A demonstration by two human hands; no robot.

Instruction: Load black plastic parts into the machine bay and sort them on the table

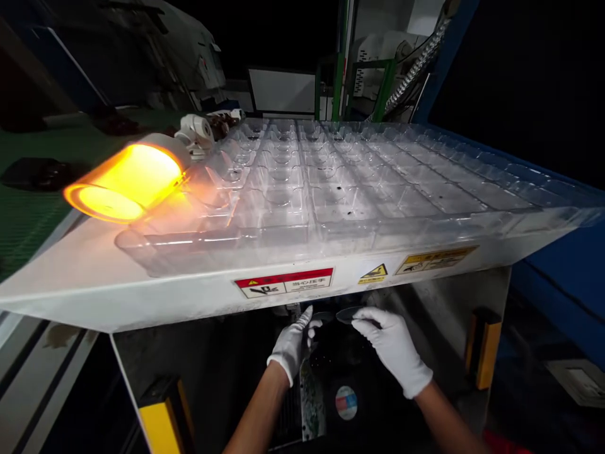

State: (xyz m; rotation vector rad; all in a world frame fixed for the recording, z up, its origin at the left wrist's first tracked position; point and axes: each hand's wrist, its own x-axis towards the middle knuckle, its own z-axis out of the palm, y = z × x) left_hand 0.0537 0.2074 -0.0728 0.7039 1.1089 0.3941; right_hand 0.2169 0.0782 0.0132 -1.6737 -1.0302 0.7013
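Both my hands wear white gloves and reach into a dark opening below a white shelf. My left hand pinches a small dark curved part at its fingertips. My right hand holds the edge of a thin dark disc-like part. The two hands are close together, fingertips almost facing. Under them lies a black round piece with a red, white and blue label. A clear plastic tray with many empty pockets rests on the shelf above.
A glowing orange lamp sits at the tray's left end. Warning stickers run along the shelf's front edge. Yellow and black posts flank the opening. A green conveyor belt lies at far left, blue machine panels at right.
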